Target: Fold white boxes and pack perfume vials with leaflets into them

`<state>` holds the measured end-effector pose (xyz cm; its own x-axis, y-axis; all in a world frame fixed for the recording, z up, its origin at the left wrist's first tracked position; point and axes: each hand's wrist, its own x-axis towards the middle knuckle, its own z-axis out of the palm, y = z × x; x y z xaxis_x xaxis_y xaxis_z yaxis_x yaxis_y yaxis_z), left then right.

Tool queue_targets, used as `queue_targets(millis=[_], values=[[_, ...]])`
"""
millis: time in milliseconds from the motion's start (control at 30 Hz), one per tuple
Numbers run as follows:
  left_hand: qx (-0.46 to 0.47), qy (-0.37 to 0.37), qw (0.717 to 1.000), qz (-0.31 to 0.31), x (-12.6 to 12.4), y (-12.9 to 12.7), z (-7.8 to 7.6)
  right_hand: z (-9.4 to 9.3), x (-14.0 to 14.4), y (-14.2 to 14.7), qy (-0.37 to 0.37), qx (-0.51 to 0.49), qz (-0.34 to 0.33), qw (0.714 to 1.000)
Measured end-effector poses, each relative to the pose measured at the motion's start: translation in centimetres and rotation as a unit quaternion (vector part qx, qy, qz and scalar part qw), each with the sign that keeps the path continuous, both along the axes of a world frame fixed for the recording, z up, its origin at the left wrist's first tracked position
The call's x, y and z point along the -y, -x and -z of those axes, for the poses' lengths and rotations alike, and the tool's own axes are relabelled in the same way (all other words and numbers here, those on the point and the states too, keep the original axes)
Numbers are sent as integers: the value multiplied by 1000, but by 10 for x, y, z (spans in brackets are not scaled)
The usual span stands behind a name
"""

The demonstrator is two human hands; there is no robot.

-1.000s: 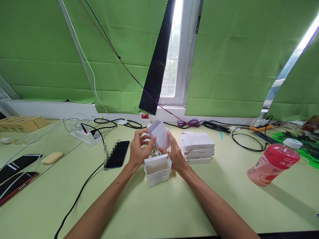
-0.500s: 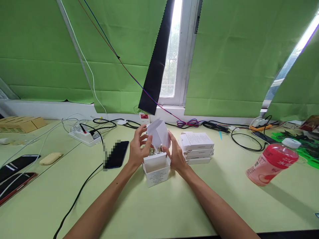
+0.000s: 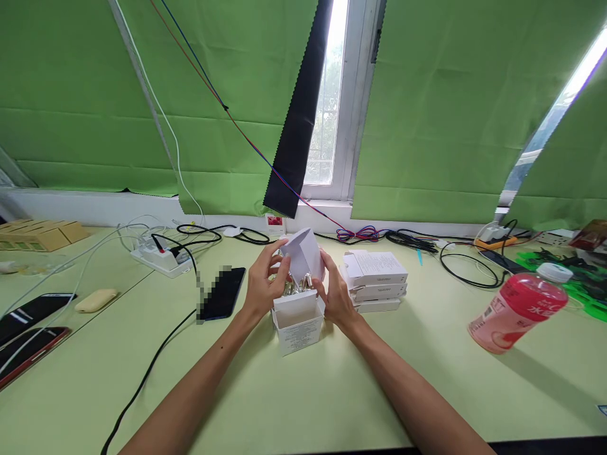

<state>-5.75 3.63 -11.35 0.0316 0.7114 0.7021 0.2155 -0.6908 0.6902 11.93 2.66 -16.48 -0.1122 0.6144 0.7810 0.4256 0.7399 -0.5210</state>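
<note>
On the green table (image 3: 332, 392), near the middle, stands a small white box (image 3: 298, 328) with its top open; the left hand (image 3: 260, 291) curls round its 9 o'clock side, fingers pinching a folded white card (image 3: 303, 256) held over the box; the right hand (image 3: 334, 294) grips the 3 o'clock side, fingers bent on the same card; shiny little things (image 3: 294, 285) peek out under it; a stack of white boxes (image 3: 377, 281) sits at 3 o'clock, a black phone (image 3: 225, 292) at 9 o'clock, a pink bottle (image 3: 516, 306) far right.
</note>
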Motion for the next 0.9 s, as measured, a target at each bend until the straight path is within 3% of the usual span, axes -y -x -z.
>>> queue_targets(millis=[900], values=[[-39,-41,998,-19,4,-1,-1,6,-5,0,-28,17,7,999]])
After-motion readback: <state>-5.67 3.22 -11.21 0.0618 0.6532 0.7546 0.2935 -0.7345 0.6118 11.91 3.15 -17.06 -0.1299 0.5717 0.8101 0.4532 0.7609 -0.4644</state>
